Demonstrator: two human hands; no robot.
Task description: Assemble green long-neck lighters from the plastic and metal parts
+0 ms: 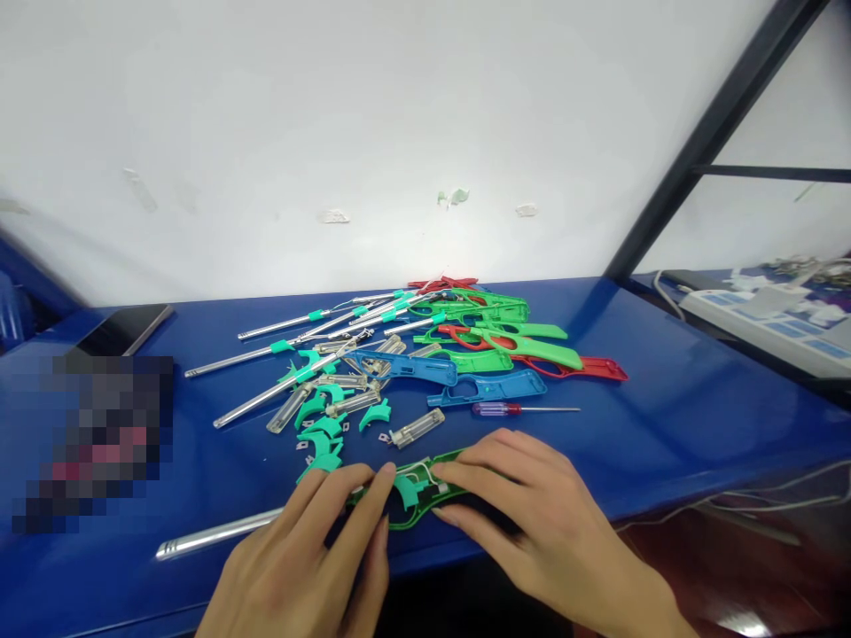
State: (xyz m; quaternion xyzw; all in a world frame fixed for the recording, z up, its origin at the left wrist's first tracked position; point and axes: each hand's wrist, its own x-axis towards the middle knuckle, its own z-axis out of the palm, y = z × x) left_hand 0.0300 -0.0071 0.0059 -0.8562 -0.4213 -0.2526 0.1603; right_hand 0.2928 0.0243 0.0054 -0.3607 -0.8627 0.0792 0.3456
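Note:
My left hand (319, 549) and my right hand (525, 509) rest on a green plastic handle shell (416, 496) lying at the near edge of the blue table (698, 416). Fingers of both hands pinch and press on the shell around a teal trigger piece and a white wire inside it. A silver metal tube (213, 536) sticks out to the left from under my left hand. Just beyond my hands lie loose teal triggers (323, 434) and small clear cartridges (416, 428).
A pile of green, blue and red handle shells (505, 346) and several metal tubes with teal collars (299, 341) covers the table's middle. A small screwdriver (519, 409) lies by my right hand. A phone (126, 328) lies far left; a power strip (764, 319) sits at right.

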